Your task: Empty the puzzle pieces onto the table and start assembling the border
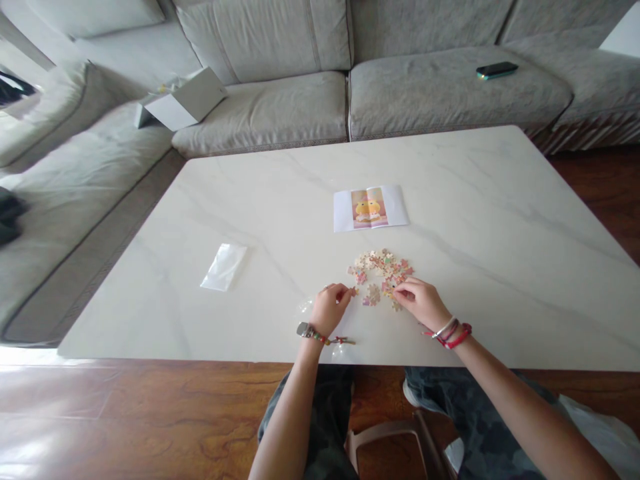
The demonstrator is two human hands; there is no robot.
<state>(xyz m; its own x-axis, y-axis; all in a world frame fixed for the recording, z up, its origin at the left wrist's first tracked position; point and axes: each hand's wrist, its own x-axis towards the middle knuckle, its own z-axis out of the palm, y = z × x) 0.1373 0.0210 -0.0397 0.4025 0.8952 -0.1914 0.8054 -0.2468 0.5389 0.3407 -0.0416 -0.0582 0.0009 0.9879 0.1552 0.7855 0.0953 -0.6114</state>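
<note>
Two hands at a puzzle pile

The left hand (330, 309) pinches a small puzzle piece (354, 291). The right hand (423, 301) touches the pile of puzzle pieces (381, 270), but I can't tell if it pinches. The pile sits on a white stone table (500, 200), near a picture sheet (370, 208) and left of it, a clear plastic bag (224, 267).

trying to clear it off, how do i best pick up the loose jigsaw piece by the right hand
Probably pinch two opposite edges of the jigsaw piece from above with the right hand: it lies flat and thin on the marble table, offering no side hold.
</note>
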